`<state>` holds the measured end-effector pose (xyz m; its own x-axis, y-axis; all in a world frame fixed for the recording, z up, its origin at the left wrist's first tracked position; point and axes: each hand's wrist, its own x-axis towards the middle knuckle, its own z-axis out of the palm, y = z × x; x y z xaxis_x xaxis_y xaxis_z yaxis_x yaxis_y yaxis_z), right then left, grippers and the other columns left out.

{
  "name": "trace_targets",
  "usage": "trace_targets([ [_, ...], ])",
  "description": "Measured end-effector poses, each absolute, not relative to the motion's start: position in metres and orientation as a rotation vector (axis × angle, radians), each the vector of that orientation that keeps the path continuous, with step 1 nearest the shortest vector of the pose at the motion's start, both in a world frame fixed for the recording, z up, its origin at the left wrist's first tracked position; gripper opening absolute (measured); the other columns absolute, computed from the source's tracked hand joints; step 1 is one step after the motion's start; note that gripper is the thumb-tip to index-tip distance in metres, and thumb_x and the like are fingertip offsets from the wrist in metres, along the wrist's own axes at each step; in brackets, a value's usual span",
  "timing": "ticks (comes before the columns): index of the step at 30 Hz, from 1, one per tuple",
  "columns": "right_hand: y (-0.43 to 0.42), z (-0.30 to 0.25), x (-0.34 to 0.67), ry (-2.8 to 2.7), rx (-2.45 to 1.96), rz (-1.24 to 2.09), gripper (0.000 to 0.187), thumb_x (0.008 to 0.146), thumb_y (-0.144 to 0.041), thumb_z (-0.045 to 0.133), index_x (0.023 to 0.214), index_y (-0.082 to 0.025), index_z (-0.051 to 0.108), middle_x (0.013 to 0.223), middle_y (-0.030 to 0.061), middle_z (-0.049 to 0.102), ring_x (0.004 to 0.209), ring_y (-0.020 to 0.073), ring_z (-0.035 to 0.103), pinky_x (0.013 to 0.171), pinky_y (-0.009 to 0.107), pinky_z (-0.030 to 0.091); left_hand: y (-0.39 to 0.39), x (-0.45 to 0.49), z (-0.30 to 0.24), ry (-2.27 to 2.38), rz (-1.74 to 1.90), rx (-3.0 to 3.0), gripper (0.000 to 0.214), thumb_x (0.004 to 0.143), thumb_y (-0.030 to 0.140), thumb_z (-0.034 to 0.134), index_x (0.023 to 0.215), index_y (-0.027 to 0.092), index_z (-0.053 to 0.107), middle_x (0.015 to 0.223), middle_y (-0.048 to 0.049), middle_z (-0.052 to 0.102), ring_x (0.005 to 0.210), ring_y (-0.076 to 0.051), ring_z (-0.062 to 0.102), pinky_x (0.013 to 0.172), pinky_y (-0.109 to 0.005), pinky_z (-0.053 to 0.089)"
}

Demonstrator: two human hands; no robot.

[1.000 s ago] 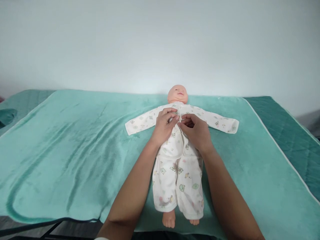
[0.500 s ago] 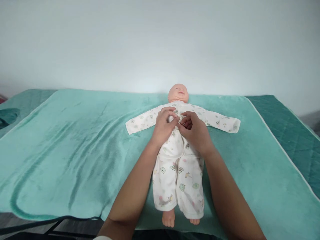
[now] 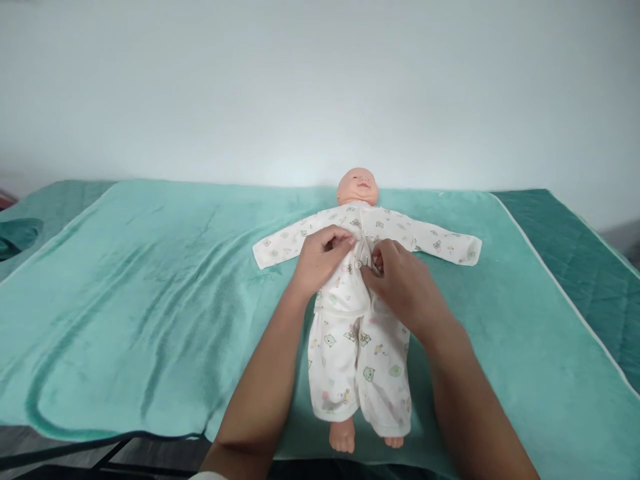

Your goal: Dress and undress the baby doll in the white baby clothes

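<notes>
Doll [image 3: 357, 187] supine, centred on teal blanket [image 3: 150, 280], left hand [image 3: 320, 257] fingers pinched on shirt [image 3: 345, 290] front at chest, right hand [image 3: 400, 280] fingers pinched on opposite edge, beside snap [image 3: 359, 265]

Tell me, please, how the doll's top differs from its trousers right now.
The top has its sleeves spread out sideways; the trousers have their legs lying straight, side by side. The left hand and right hand pinch the top's front opening; the trousers lie untouched. Both are white with a small animal print.
</notes>
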<state>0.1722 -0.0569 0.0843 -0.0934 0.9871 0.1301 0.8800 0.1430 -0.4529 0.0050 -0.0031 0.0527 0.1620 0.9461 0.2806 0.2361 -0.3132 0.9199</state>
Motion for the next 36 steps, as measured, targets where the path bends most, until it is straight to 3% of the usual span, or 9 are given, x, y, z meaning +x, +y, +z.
trace_targets([
  [3, -0.063, 0.089, 0.173, -2.125, -1.821, 0.323, 0.018, 0.090, -0.021, 0.049, 0.078, -0.024, 0.036, 0.080, 0.0019, 0.055, 0.064, 0.0162, 0.044, 0.059, 0.031, 0.026, -0.008, -0.003, 0.062, 1.077, 0.978, 1.844, 0.018, 0.089, 0.039, 0.065, 0.081, 0.024, 0.072, 0.081, 0.0004, 0.067, 0.068, -0.013, 0.054, 0.064, -0.029, 0.044],
  [10, -0.062, 0.090, 0.178, -2.132, -1.807, 0.382, 0.022, 0.084, -0.014, 0.048, 0.072, -0.023, 0.032, 0.072, -0.0011, 0.050, 0.059, 0.0139, 0.035, 0.057, 0.031, 0.023, -0.013, -0.009, 0.069, 1.010, 0.748, 1.907, 0.007, 0.085, 0.029, 0.067, 0.080, 0.025, 0.070, 0.084, 0.0006, 0.064, 0.074, -0.013, 0.057, 0.065, -0.027, 0.045],
  [16, -0.055, 0.089, 0.203, -2.038, -1.652, 0.786, 0.028, 0.088, -0.024, 0.050, 0.064, -0.021, 0.035, 0.057, -0.0051, 0.039, 0.057, 0.0115, 0.033, 0.055, 0.030, 0.024, -0.014, -0.010, 0.073, 1.007, 0.697, 1.880, 0.013, 0.086, 0.031, 0.066, 0.079, 0.020, 0.066, 0.081, 0.0003, 0.061, 0.072, -0.012, 0.052, 0.066, -0.025, 0.043],
  [22, -0.052, 0.081, 0.204, -1.732, -1.319, 1.140, 0.026, 0.092, -0.031, 0.054, 0.069, -0.020, 0.050, 0.058, -0.0051, 0.051, 0.056, 0.0102, 0.042, 0.055, 0.026, 0.033, -0.018, -0.008, 0.077, 0.946, 0.756, 1.682, 0.021, 0.088, 0.037, 0.067, 0.081, 0.018, 0.064, 0.070, 0.0024, 0.058, 0.062, -0.008, 0.048, 0.056, -0.022, 0.035],
  [28, -0.052, 0.071, 0.190, -1.515, -1.147, 1.257, 0.029, 0.094, -0.036, 0.059, 0.070, -0.020, 0.056, 0.056, -0.0050, 0.049, 0.051, 0.0088, 0.041, 0.050, 0.025, 0.030, -0.021, -0.002, 0.079, 0.852, 0.821, 1.497, 0.021, 0.087, 0.036, 0.072, 0.084, 0.017, 0.065, 0.070, -0.0008, 0.069, 0.067, -0.011, 0.063, 0.062, -0.021, 0.046],
  [36, -0.048, 0.066, 0.193, -1.525, -1.104, 1.319, 0.034, 0.097, -0.041, 0.059, 0.071, -0.019, 0.060, 0.058, -0.0031, 0.054, 0.053, 0.0093, 0.046, 0.051, 0.025, 0.034, -0.016, -0.004, 0.069, 0.745, 0.818, 1.366, 0.020, 0.085, 0.034, 0.075, 0.088, 0.015, 0.073, 0.072, -0.0032, 0.071, 0.068, -0.012, 0.067, 0.066, -0.023, 0.054],
])
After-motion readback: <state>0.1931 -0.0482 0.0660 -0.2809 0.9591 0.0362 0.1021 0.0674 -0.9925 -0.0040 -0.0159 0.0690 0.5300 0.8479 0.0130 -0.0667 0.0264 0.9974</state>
